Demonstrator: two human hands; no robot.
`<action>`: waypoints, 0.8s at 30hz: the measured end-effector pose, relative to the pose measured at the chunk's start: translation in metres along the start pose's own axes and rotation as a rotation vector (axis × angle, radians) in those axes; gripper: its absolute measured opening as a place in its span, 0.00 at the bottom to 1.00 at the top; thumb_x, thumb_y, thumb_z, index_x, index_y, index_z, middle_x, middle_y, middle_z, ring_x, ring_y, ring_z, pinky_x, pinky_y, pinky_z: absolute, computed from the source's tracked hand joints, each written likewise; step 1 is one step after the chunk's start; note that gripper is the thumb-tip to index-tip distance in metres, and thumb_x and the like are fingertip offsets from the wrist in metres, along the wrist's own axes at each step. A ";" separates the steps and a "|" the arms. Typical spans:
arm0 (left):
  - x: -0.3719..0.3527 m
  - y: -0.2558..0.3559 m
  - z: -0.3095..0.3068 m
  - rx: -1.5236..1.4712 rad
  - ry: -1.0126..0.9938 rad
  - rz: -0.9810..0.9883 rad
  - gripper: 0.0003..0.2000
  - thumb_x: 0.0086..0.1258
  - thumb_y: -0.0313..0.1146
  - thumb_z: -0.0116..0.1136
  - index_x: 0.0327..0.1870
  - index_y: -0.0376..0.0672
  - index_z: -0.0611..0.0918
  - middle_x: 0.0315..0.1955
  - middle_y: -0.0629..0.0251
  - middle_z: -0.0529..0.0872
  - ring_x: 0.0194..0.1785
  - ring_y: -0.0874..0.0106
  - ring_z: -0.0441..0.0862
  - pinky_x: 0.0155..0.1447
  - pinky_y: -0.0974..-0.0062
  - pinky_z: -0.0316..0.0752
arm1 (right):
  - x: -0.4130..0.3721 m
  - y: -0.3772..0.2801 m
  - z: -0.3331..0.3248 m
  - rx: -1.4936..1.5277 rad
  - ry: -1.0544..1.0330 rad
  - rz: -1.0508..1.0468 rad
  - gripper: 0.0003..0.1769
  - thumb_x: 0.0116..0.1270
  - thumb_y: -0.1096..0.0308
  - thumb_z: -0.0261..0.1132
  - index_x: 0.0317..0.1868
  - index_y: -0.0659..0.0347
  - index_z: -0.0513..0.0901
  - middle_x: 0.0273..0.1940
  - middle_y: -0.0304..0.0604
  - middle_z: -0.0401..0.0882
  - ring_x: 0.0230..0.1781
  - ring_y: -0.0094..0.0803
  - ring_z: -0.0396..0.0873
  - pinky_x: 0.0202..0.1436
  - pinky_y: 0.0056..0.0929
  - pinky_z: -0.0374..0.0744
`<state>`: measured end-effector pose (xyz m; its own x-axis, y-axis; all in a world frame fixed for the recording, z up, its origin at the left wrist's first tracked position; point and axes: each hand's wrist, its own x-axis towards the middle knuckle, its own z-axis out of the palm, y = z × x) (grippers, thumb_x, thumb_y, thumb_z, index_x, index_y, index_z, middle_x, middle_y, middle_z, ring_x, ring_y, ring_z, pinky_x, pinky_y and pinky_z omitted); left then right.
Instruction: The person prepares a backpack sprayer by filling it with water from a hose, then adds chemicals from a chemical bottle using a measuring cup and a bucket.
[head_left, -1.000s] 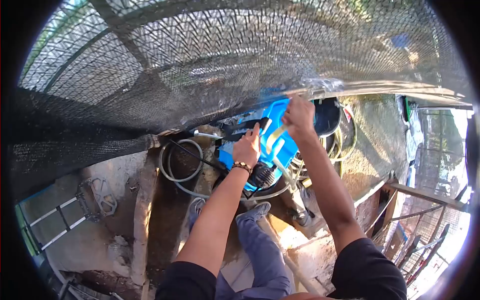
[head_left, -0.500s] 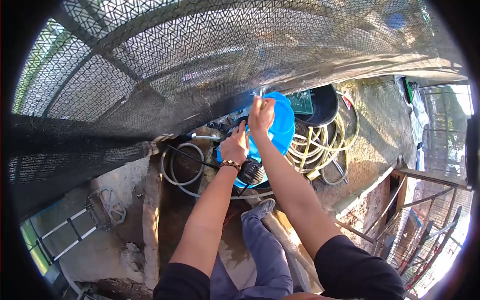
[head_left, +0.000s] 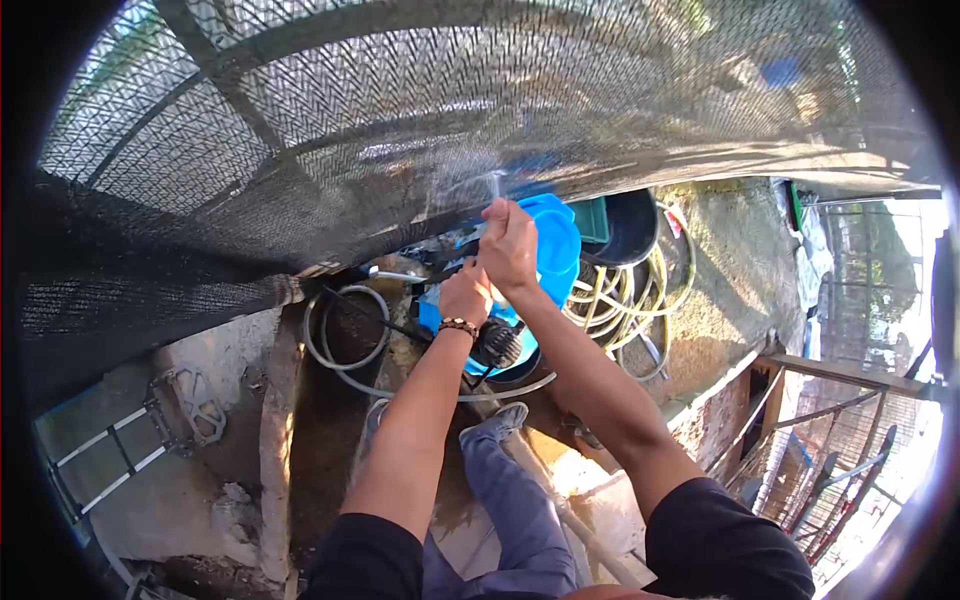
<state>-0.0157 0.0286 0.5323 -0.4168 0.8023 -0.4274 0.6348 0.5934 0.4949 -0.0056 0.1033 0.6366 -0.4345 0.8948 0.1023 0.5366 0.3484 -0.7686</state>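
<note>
Ctr frame, at blue tub (head_left: 558,240): R hand (head_left: 510,245) curled, contents hidden; L hand (head_left: 466,292) just below, prob. to steady, grip can't be told.

No legible txt, nos., brands or signs in view; red-and-white tag (head_left: 673,222) nr the black tub (head_left: 630,228) too small to read.

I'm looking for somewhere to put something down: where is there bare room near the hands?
The sunlit concrete, between the coiled hose and the white sheet, looks roomiest. It's crowded at the blue container, with the left hand, right hand, black tub and netting close about it.
</note>
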 end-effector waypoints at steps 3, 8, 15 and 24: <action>-0.001 0.000 -0.001 -0.083 0.144 0.051 0.25 0.75 0.42 0.51 0.71 0.51 0.67 0.51 0.56 0.84 0.43 0.53 0.87 0.45 0.57 0.82 | 0.011 -0.002 -0.041 -0.137 -0.067 -0.183 0.25 0.79 0.53 0.50 0.34 0.67 0.79 0.24 0.51 0.78 0.20 0.43 0.77 0.27 0.43 0.75; 0.000 0.002 0.024 -0.112 0.212 0.049 0.23 0.77 0.45 0.48 0.71 0.55 0.67 0.56 0.58 0.83 0.44 0.52 0.87 0.47 0.52 0.82 | -0.006 0.012 -0.119 0.645 -0.025 0.675 0.18 0.79 0.51 0.52 0.35 0.54 0.72 0.17 0.29 0.62 0.10 0.23 0.63 0.11 0.23 0.61; -0.018 0.029 0.025 -0.075 0.142 0.049 0.25 0.74 0.35 0.51 0.72 0.49 0.67 0.60 0.55 0.79 0.55 0.58 0.84 0.49 0.61 0.84 | 0.104 0.126 -0.118 0.620 -0.370 1.175 0.09 0.72 0.66 0.48 0.39 0.63 0.70 0.21 0.30 0.61 0.14 0.18 0.56 0.17 0.24 0.59; -0.013 0.021 0.020 -0.054 0.233 0.055 0.24 0.76 0.42 0.49 0.71 0.50 0.68 0.52 0.57 0.84 0.40 0.52 0.87 0.42 0.56 0.83 | 0.116 0.203 -0.069 -0.014 -0.632 1.203 0.11 0.68 0.71 0.44 0.46 0.63 0.70 0.23 0.37 0.67 0.14 0.23 0.64 0.16 0.26 0.65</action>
<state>0.0160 0.0291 0.5325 -0.5255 0.8230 -0.2157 0.6276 0.5461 0.5549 0.1030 0.2970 0.5360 0.0516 0.3661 -0.9292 0.8213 -0.5449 -0.1691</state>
